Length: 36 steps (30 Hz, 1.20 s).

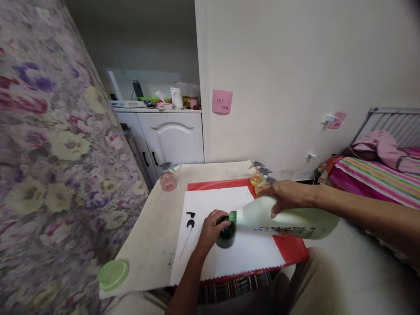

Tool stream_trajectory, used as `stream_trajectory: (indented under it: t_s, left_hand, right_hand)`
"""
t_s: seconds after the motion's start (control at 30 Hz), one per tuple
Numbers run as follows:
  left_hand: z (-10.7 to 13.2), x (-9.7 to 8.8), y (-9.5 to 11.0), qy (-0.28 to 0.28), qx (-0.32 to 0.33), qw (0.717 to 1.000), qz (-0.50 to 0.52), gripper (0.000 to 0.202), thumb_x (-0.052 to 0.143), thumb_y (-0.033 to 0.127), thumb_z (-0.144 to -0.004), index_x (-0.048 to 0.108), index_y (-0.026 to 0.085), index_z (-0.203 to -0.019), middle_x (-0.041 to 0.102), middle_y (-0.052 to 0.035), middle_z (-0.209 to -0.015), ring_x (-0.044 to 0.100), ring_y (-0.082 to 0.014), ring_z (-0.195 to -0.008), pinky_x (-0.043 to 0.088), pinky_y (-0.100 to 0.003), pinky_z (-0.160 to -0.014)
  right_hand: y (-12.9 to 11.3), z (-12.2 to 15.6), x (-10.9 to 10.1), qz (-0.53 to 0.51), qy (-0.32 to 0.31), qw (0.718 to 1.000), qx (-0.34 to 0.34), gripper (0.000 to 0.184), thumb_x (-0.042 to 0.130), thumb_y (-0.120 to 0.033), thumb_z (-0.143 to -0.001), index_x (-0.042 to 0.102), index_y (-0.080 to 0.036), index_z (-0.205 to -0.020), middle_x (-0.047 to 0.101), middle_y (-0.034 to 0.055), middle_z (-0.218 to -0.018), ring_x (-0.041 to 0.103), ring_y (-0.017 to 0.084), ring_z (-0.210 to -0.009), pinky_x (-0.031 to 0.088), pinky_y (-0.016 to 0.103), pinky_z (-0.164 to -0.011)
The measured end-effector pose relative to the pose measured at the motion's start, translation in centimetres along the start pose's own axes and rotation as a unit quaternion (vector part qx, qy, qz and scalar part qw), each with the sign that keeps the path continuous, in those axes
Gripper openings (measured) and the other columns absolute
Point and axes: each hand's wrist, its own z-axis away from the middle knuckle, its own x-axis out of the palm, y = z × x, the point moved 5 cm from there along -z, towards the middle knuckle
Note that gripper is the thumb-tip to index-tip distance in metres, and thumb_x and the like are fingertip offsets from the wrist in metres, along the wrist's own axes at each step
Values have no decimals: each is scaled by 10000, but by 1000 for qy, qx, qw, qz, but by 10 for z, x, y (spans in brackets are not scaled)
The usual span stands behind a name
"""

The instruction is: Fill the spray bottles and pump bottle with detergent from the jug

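My right hand [282, 195] grips a large pale green jug [292, 221] with a printed label, tilted on its side. The jug's green spout [232, 216] points left, at the mouth of a small dark green bottle [226, 238]. Around the top of that bottle are the fingers of my left hand [213, 225], and it stands on a white sheet [200, 205]. Whether liquid is flowing cannot be made out. Left of my left hand lies a black pump top [190, 223] with a thin clear tube.
A pink spray bottle [168, 180] stands at the table's back left. Several orange-yellow spray bottles [257, 178] are at the back right, behind my right hand. A light green round lid [113, 274] lies at the near left corner. A floral curtain [65, 175] hangs at left.
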Motion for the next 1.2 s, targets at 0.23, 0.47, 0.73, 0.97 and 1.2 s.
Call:
stream_trajectory:
  t_s: [0.23,0.47,0.73,0.97,1.2]
  left_hand:
    - [0,1,0,0,1,1000,-1,150,673,234,-736,727,245,-875,669,-38,-920,620,-223,-926,460,-338,-868]
    - [0,1,-3,-2,4,1000,0,162,676,229,-736,727,250,-888,667,-34,-929,618,-222,-938,458,-337,-881]
    - [-1,2,-6,-4,7,1000,1,161,677,238,-740,725,249,-893,664,-30,-933,618,-219,-943,452,-330,-878]
    - [-1,3,-3,-7,3,1000,3,159,680,228,-739,724,243,-890,660,-30,-932,613,-214,-942,446,-325,-881]
    - [-1,3,-2,-11,-3,1000,8,164,672,204,-743,720,234,-896,653,-36,-937,609,-213,-947,442,-322,-878]
  right_hand:
    - [-2,0,-1,5,-2,1000,4,444,753,-365,-657,655,-251,-1075,739,54,-911,670,266,-828,422,299,-628]
    - [5,-3,3,27,2,1000,-1,495,740,-412,-661,640,-271,-1124,742,64,-931,672,296,-858,439,332,-655]
    - [3,-1,3,17,-3,1000,-7,471,707,-412,-694,640,-253,-1133,735,67,-934,667,283,-853,444,330,-656]
    - [4,-2,2,12,-6,1000,3,464,711,-417,-683,641,-268,-1116,729,51,-912,658,269,-834,428,321,-652]
    - [6,-3,3,12,-2,1000,-6,425,692,-449,-690,645,-275,-1075,719,45,-926,647,261,-826,407,321,-637]
